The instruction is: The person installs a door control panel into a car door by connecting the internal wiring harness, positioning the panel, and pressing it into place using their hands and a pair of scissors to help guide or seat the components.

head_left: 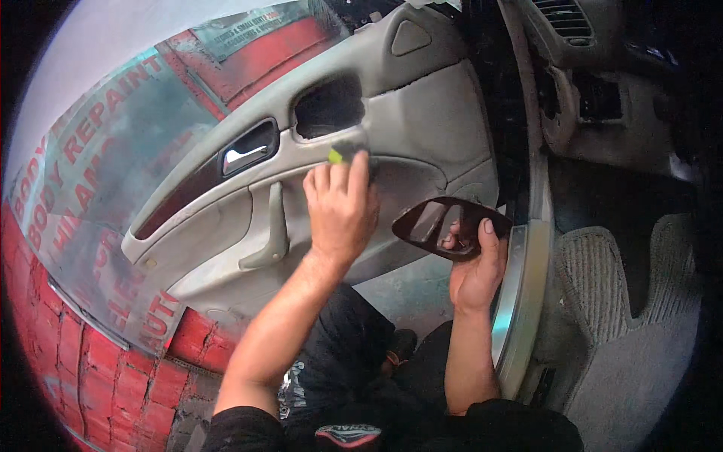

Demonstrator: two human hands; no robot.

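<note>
My left hand [340, 203] is closed on a small dark-and-green pad [343, 152] against the beige door panel [410, 128], just below a rough-edged dark opening [329, 105]. To its left are the inner door handle [245, 155] in a dark surround and the pale armrest grip [273, 230]. My right hand [478, 260] holds a dark, glossy, leaf-shaped trim piece [425, 230] with rectangular openings, low in front of the panel near the door frame; its thumb rests over the piece.
The car's sill [520, 301], grey ribbed floor mat [595, 275] and lower dashboard [606, 128] with an air vent are on the right. Behind the open door, at left, are a lettered sign [98, 135] and red brickwork [90, 361]. My legs show below the door.
</note>
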